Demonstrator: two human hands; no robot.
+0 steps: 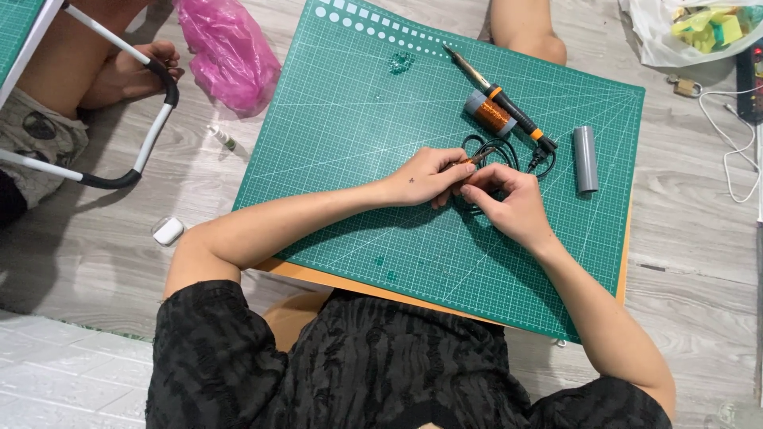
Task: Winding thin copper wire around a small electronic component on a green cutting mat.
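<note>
My left hand (425,176) and my right hand (509,202) meet over the middle of a green cutting mat (358,135). Between their fingertips they pinch a thin copper-coloured end of a wire (477,157). A loop of black cable (497,151) lies just beyond my fingers. Behind it rests a soldering iron (501,99) with a black and orange handle, lying across a spool of copper wire (490,115). A grey tube (586,157) lies to the right of them.
A pink plastic bag (230,52) lies at the mat's far left corner. A small white case (168,231) and a little bottle (222,137) sit on the wood floor. Another person's legs (95,71) and a chair frame (151,127) are at the left. A white cable (735,135) lies at the right.
</note>
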